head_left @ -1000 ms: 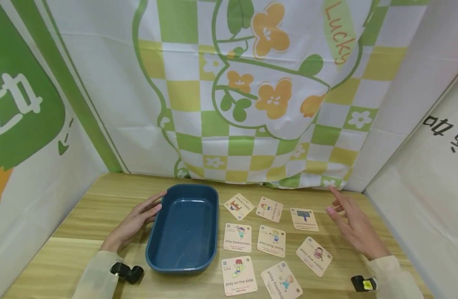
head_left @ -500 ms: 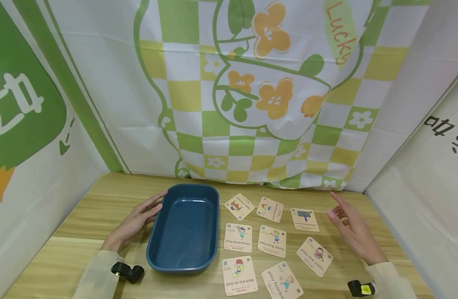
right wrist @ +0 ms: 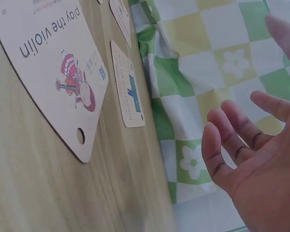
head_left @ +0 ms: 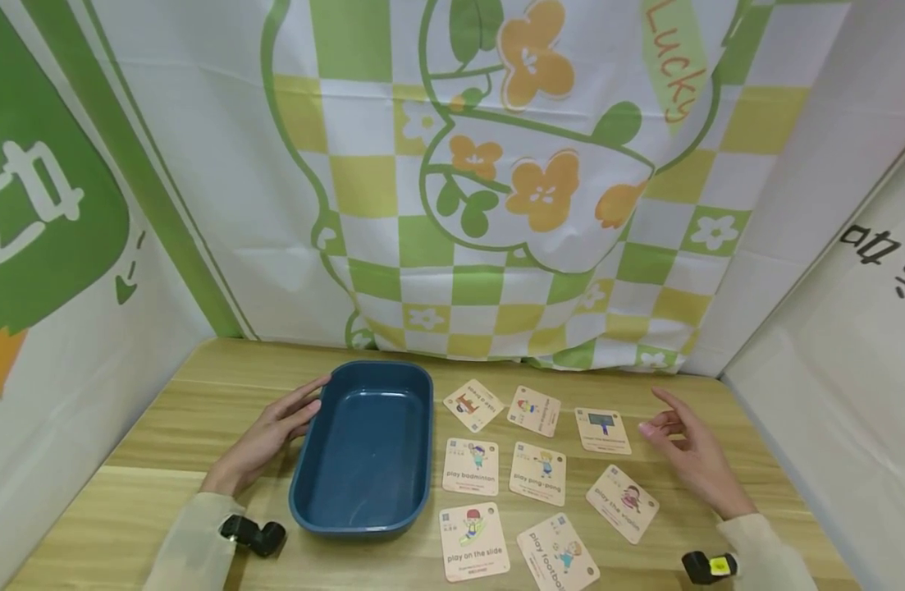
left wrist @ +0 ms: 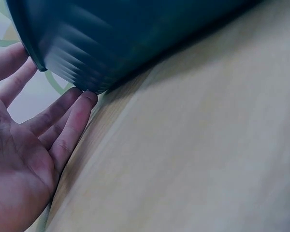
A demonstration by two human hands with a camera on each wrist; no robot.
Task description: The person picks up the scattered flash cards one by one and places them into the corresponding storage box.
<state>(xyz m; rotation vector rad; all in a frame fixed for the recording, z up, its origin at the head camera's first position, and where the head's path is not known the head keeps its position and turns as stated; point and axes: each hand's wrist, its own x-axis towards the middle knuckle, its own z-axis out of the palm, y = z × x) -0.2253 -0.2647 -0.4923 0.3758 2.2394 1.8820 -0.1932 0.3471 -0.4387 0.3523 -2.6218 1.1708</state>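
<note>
My left hand (head_left: pixel 273 428) touches the left side of a dark blue rectangular tray (head_left: pixel 299 484), fingers extended. In the left wrist view the fingertips (left wrist: pixel 89 96) meet the lower wall and the rim of the tray. My right hand (head_left: pixel 690 451) hovers over the table at the right, fingers loosely bent with nothing in them. Nearest to it are a card with a blackboard picture (head_left: pixel 602 432) and the "play the violin" card (head_left: pixel 622 504). The right wrist view shows the violin card (right wrist: pixel 58 72) lying flat, with a punched hole in one corner.
More square picture cards lie between the tray and the right hand, among them "play badminton" (head_left: pixel 470 466), "play ping-pong" (head_left: pixel 537 474), "play on the slide" (head_left: pixel 473 542) and "play football" (head_left: pixel 558 554). A checked cloth (head_left: pixel 496 283) hangs along the table's back edge.
The right hand has drawn slightly back toward the person, and its fingers have bent more. My left hand, the tray and the cards stay in place.
</note>
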